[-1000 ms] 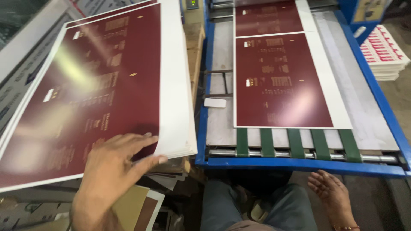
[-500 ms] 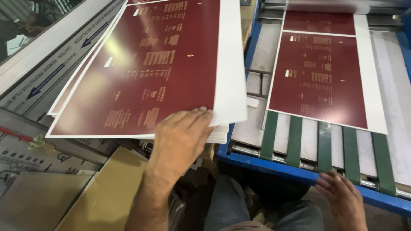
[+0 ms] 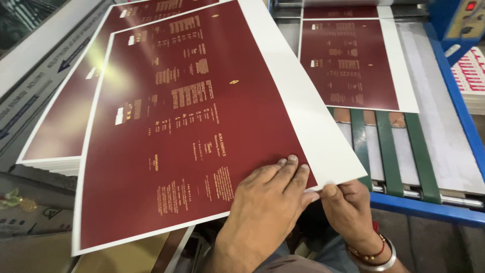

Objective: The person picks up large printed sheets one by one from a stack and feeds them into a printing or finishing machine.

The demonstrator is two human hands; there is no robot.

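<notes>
A large maroon printed sheet (image 3: pixel 192 126) with gold text and a white margin lies tilted across the middle of the view, lifted off a stack of like sheets (image 3: pixel 55 136) at the left. My left hand (image 3: pixel 268 202) lies on top of its near right corner, fingers pressed flat on the maroon print. My right hand (image 3: pixel 348 212) pinches the same corner from below, with the thumb on the white margin. A bangle and a red thread are on that wrist.
Another maroon sheet (image 3: pixel 348 65) lies on a conveyor with green belts (image 3: pixel 389 151) in a blue frame (image 3: pixel 429 210) at the right. A stack of red-and-white prints (image 3: pixel 470 76) and a blue control box (image 3: pixel 459 15) sit at far right. Brown board (image 3: pixel 121 255) lies below.
The top sheet has come off the stack toward me and to the right. My right hand rose from beside the conveyor and took the sheet's corner next to my left hand.
</notes>
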